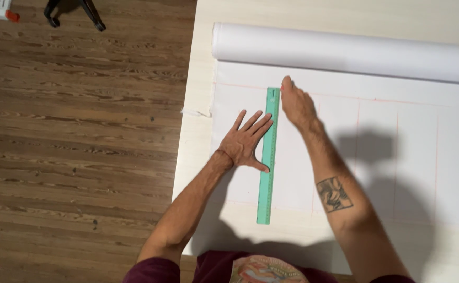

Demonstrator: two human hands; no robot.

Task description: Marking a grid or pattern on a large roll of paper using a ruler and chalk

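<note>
A long green ruler (268, 173) lies lengthwise on a white sheet (408, 157) marked with faint red lines. My left hand (247, 142) is spread flat on the sheet, its fingers and thumb pressing on the ruler's left edge. My right hand (296, 104) is at the ruler's far end, fingers closed around something thin at the right edge; the tool itself is hidden by the hand.
The sheet unrolls from a white roll (345, 52) lying across the far side of the pale table (198, 136). A wooden floor (77, 141) lies to the left, with black stand feet (77, 11) at the top. A small torn scrap (195, 111) sits near the table edge.
</note>
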